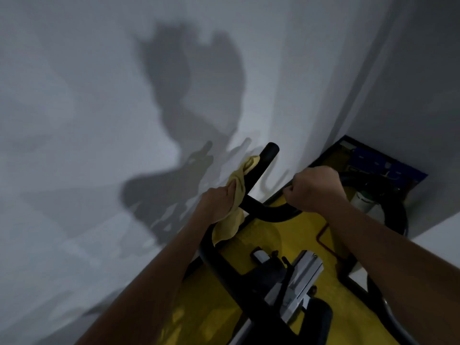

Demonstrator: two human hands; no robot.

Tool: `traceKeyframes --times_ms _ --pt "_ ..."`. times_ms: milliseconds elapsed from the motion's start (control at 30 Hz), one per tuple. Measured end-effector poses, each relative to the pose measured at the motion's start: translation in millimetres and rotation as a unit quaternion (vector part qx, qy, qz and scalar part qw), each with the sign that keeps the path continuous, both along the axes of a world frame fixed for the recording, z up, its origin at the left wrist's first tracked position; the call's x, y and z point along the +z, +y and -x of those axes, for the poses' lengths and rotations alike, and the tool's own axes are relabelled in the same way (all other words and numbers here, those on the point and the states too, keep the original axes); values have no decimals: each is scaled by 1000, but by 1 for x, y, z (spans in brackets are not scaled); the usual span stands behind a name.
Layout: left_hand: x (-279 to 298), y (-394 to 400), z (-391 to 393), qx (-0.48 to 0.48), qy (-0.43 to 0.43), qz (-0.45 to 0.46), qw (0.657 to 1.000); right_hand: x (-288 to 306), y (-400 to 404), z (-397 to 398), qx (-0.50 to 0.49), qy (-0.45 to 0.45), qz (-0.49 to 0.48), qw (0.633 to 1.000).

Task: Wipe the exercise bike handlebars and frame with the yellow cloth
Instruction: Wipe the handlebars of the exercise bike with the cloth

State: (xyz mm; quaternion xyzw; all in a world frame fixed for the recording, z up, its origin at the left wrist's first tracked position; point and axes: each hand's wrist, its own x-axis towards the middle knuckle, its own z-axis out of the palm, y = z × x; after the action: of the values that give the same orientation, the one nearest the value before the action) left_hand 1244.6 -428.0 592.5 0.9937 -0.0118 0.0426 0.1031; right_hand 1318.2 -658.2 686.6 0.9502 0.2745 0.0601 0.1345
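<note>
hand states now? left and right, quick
Left hand: closed, gripping the yellow cloth against the left handlebar.
Right hand: closed, fingers curled round the right handlebar.

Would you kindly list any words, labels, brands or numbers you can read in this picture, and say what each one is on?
No text can be read here.
Blue box in the corner: pale marks on it, too blurred to read.
White container behind the right hand: a dark band that may be a label, too small and blurred to read.
Handlebar, cloth, silver post: no lettering visible.
</note>
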Motion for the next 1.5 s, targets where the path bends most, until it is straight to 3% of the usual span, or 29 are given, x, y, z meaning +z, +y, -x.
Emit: traceKeyframes --times_ms 67,200,467,633,767,900,967,1000,1100,1200,1300,1500 --pt "1 -3 10 50 -6 6 999 1 1 -2 -6 18 23 1000" --pt "7 -12 29 155 67 10 986 2 0 -5 7 56 22 998" --pt "13 -38 80 301 86 -21 949 1 -8 -2 121 26 46 991" --pt "24 -70 101 415 71 86 903 0 -10 -5 113 50 1 992" --pt "25 -103 125 516 50 269 812 0 -10 -6 111 62 10 992" --pt "24 -122 141 457 -38 396 795 -3 -7 -10 113 82 23 990" --pt "20 -110 130 445 -117 420 782 -5 -7 -12 114 86 15 990" --pt "20 -103 122 464 -106 407 780 -6 -8 -13 116 83 19 990" --pt "28 -83 103 498 -4 316 807 -7 -8 -15 140 69 45 987" --pt "39 -71 96 435 1 258 863 -5 -9 -14 164 59 72 982" --pt "37 -57 90 392 -1 282 876 -3 -9 -11 192 40 85 977" --pt "26 -50 89 355 59 213 908 -4 -11 -10 221 28 82 971"
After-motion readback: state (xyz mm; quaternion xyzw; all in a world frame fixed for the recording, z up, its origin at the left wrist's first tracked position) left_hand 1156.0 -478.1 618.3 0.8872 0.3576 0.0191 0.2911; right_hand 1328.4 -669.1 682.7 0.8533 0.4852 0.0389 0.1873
